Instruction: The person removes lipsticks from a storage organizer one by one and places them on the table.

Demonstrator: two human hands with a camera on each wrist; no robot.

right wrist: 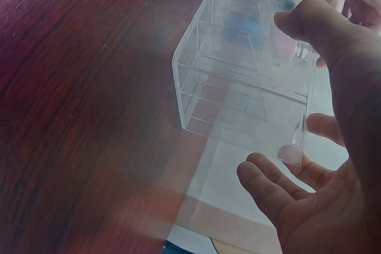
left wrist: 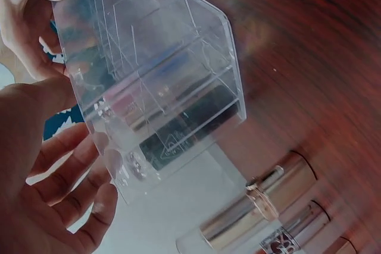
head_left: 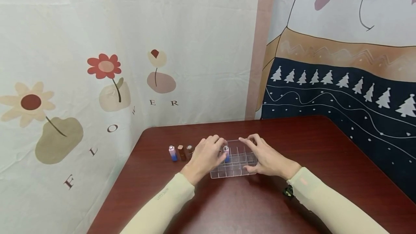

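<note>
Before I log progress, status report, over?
Left hand, right hand holding clear organizer at ends. Pink-blue tube inside. Other tubes standing beside left hand.

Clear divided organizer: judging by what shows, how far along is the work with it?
Seemingly done: a pink-and-blue tube and a dark tube sit inside the organizer. In hand: the left hand and right hand are at its opposite ends. Probably left: tubes outside it on the table, including the brown tube, since compartments toward its right end look empty.

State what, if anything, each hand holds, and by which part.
Left hand and right hand are at opposite ends of the clear organizer; whether either grips it cannot be told.
</note>
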